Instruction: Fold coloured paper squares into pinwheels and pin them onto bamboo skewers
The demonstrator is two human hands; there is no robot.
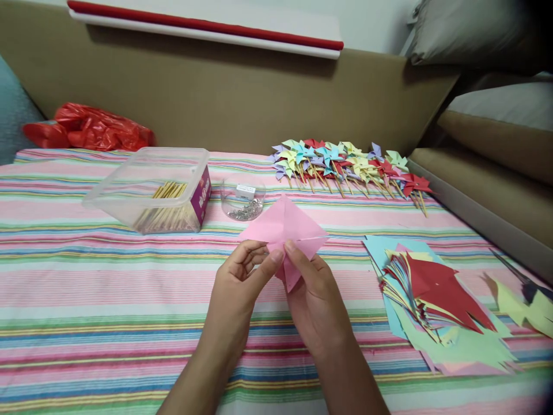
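A pink paper square [285, 222], slit from its corners and turned like a diamond, is held up in front of me above the striped cloth. My left hand [248, 268] pinches its left side, thumb on the front near the middle. On the right, my right hand [313, 288] grips the lower part, its thumb also close to the centre and its fingers behind the sheet. Both thumbs nearly meet. Just beyond the paper stands a round clear tub [244, 199] with small metal pins and a little white box inside.
A clear plastic box [142, 202] of wooden sticks stands left. Finished paper pinwheels [332, 161] lie at the back. Stacked cut paper [440, 288], dark scissors [527, 285] and yellow paper pieces [525, 308] are at right. A red plastic bag [95, 127] sits back left.
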